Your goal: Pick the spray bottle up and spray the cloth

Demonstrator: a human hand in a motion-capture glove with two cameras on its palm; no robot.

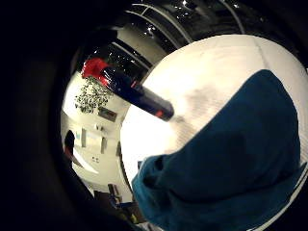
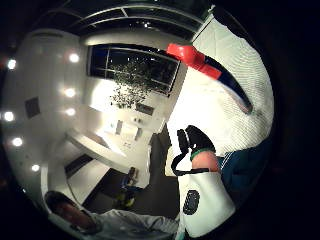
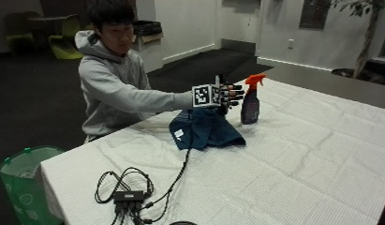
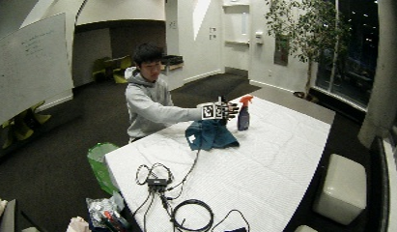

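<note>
A dark spray bottle point(image 3: 250, 105) with an orange-red trigger head stands upright on the white tablecloth point(image 3: 292, 154). My gloved right hand point(image 3: 230, 95) hovers just beside it on the person's side, above the table, fingers spread and holding nothing. A crumpled teal cloth point(image 3: 204, 130) lies on the table below the hand. In the little finger side palm view the bottle point(image 1: 130, 89) stands apart from the palm, with the cloth point(image 1: 231, 163) close under it. The thumb side palm view shows the bottle point(image 2: 215, 75) beyond my gloved thumb point(image 2: 197, 140).
A black cable hub with looped cables point(image 3: 129, 194) lies near the table's front corner, and one cable runs up to the hand. A green bin point(image 3: 24, 180) stands on the floor beside that corner. White tablecloth stretches past the bottle to the right.
</note>
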